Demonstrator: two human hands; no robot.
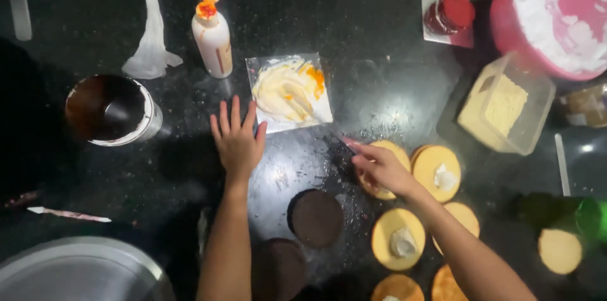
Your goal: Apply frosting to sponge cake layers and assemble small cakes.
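With the right hand (pixel 379 165) pinched on a thin dark tool (pixel 341 140) and the left hand (pixel 237 140) spread flat on the black speckled counter (pixel 379 73), cream from the square clear sheet (pixel 289 92) may smear onto the round yellow cake discs (pixel 436 171).

The worktop (pixel 379 42) is black with fine pale speckles. Round cake layers (pixel 397 231) are golden yellow; two discs (pixel 316 217) are dark brown. A clear sheet (pixel 289 92) carries cream streaked orange. The bottle (pixel 214 38) is white, capped orange. The tub (pixel 550 16) is pink, smeared white.
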